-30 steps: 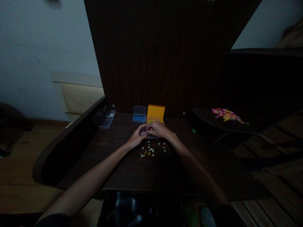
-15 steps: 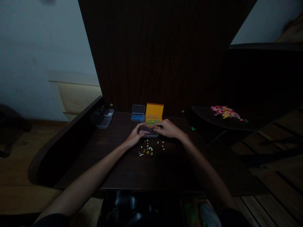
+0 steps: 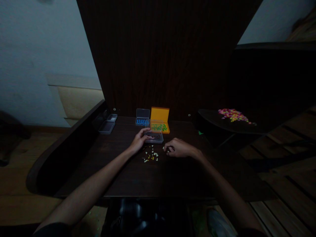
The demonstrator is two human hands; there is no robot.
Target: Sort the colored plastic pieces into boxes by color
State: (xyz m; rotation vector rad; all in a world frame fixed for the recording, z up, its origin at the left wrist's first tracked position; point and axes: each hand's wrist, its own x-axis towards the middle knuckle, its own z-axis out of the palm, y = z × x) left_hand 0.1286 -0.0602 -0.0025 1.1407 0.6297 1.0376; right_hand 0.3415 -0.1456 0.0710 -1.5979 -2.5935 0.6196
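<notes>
My left hand (image 3: pixel 138 141) grips the left side of a clear plastic box (image 3: pixel 158 137), thumb on the near side, its lid raised. Dark small bits show inside the box, too dim to make out. My right hand (image 3: pixel 178 147) is low over the table, right of and nearer than the box, fingers curled together at the surface. A pale speck shows by its fingertips; whether anything is between them is hidden. Between my hands and nearer to me lie scattered small pale pieces (image 3: pixel 154 154) and a few yellow pieces (image 3: pixel 152 158).
Behind the clear box stand an open orange case (image 3: pixel 160 114) with green pieces and a small clear case (image 3: pixel 143 113) with blue pieces. Another open clear case (image 3: pixel 107 127) lies by the left side panel. A pink and yellow pile (image 3: pixel 233 115) rests on the right ledge.
My right hand has left the box and come down to the right, over the pale pieces on the table. My left hand stays on the box. The view has shifted slightly.
</notes>
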